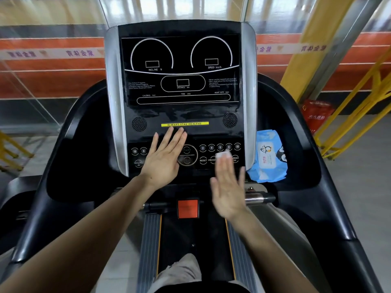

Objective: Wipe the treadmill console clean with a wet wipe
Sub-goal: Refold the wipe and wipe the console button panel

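The black treadmill console [182,81] with silver side trim stands upright in front of me, its display dark. My left hand [164,157] lies flat, fingers spread, over the left part of the button panel, next to the START button [186,153]. My right hand [229,185] is blurred, fingers extended, pressing a small white wet wipe [223,155] under its fingertips against the right-hand buttons near RESET and SPEED. A blue pack of wet wipes [267,155] with a penguin picture rests in the right tray beside the console.
An orange-red safety key block [187,208] sits below the console above the belt [190,233]. A chrome grip bar [257,197] sticks out at the right. Black handrails curve down both sides. Yellow railings and a red box [317,115] stand at the right, behind glass.
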{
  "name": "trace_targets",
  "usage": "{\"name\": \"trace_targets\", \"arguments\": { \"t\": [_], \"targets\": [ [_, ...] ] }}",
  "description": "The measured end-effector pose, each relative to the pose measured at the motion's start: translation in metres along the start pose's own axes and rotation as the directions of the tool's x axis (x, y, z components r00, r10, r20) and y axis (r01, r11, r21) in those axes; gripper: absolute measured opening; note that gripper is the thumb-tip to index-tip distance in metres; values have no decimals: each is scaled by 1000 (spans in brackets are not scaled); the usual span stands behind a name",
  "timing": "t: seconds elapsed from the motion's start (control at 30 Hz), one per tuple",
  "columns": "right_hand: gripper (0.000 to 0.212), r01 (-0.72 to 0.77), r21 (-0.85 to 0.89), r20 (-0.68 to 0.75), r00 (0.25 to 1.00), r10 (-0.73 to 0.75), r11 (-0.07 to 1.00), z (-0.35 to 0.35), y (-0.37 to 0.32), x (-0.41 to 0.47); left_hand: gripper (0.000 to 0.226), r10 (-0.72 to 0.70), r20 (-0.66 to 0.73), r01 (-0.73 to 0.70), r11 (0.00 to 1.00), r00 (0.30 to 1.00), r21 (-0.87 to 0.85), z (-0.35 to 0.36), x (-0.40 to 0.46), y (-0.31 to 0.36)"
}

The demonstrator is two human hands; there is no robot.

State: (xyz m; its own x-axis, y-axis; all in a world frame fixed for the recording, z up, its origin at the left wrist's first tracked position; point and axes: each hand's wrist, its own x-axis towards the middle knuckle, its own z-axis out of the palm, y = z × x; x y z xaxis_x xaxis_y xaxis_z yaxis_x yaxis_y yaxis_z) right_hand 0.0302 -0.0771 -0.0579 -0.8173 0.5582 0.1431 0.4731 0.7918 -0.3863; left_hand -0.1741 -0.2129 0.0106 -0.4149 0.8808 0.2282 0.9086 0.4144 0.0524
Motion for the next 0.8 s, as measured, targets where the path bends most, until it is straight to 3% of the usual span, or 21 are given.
{"name": "trace_targets", "arguments": {
  "t": [0.07, 0.13, 0.27, 0.37, 0.53, 0.6, 0.8],
  "targets": [
    [65, 149, -24, 56, 988, -147, 989, 9, -24, 2, 89, 7, -6, -7, 1000, 1000, 1, 0, 0, -1],
    [64, 192, -66, 67, 980, -188, 979, 8, -23, 2, 88, 5, -12, -5, 1000, 1000, -4, -1, -1, -2],
    [64, -15, -83, -30, 999, 13, 996, -1, 30, -12, 88, 0, -4, 0, 1000, 1000, -5, -2, -1, 0],
    [67, -148, -26, -49, 988, 147, 989, 0, 31, -11, 88, -7, -13, 7, 1000, 1000, -5, -1, 0, 3],
    [68, 130, -37, 30, 991, -129, 991, 13, -34, 7, 90, 3, -20, -3, 1000, 1000, 8, -1, -1, -1],
    [66, 149, -66, 38, 988, -147, 987, 9, -29, 8, 92, 10, 1, -10, 1000, 1000, 7, -4, -2, -4],
    [68, -174, -40, -67, 983, 172, 984, -11, 30, 2, 93, -8, 15, 8, 1000, 1000, -6, -6, -1, 0]
  ]
}}
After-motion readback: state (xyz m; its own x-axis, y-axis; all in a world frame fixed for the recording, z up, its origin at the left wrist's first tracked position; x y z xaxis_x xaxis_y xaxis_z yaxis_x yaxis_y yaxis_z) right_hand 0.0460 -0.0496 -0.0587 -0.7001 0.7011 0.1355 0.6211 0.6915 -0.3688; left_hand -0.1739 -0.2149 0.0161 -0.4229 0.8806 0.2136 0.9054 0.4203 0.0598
